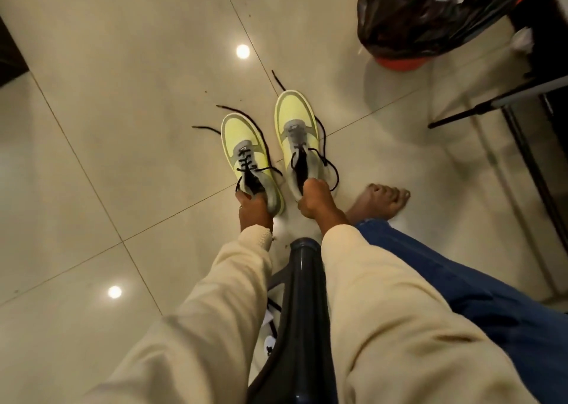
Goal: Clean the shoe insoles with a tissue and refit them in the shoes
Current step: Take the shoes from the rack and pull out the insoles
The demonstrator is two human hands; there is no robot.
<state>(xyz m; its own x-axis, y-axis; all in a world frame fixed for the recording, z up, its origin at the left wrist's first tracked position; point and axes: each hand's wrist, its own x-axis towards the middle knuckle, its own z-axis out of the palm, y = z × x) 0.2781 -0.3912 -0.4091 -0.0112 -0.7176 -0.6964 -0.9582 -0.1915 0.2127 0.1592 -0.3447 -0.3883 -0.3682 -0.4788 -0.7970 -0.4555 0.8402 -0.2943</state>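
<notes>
The left hand (pixel 254 208) is gripping the heel of the left shoe (pixel 250 157), fingers curled round the collar. The shoe is lying on the tiled floor (pixel 123 96), long axis running away from the person, toe pointing forward. Just beside it, the right hand (pixel 313 199) is gripping the heel of the right shoe (pixel 299 133), fingers curled, toe pointing likewise. Loose black laces (pixel 233 111) are trailing outward. Open floor is extending leftward; a bare foot (pixel 379 202) and a bagged bin (pixel 430 13) are bounding the right.
</notes>
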